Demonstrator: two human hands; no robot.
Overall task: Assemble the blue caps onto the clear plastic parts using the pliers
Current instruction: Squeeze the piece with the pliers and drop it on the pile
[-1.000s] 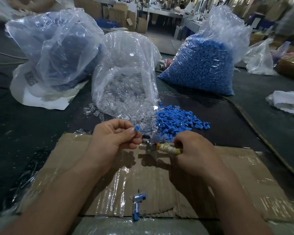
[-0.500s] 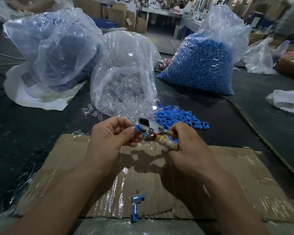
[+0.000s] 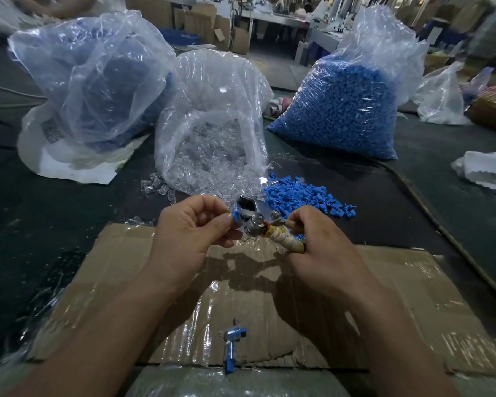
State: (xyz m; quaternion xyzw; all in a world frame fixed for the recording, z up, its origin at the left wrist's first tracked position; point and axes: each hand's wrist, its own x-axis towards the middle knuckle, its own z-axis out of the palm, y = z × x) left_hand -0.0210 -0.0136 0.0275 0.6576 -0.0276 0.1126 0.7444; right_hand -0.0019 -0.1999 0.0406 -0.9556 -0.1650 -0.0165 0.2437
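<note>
Fingers (image 3: 209,207) of the left hand (image 3: 189,233) pinch a blue cap (image 3: 236,216) above the far edge of the cardboard sheet (image 3: 430,296). The right hand (image 3: 321,253) grips the taped handles of the pliers (image 3: 254,223), whose metal head meets the cap. Assembled blue-and-clear pieces (image 3: 231,339) lie by the sheet's near edge, with bare cardboard around them. Beyond the far edge, a loose pile of blue caps (image 3: 307,196) sits just beside the spilled bag of clear parts (image 3: 212,133). Farther back stands a full bag of blue caps (image 3: 341,110).
</note>
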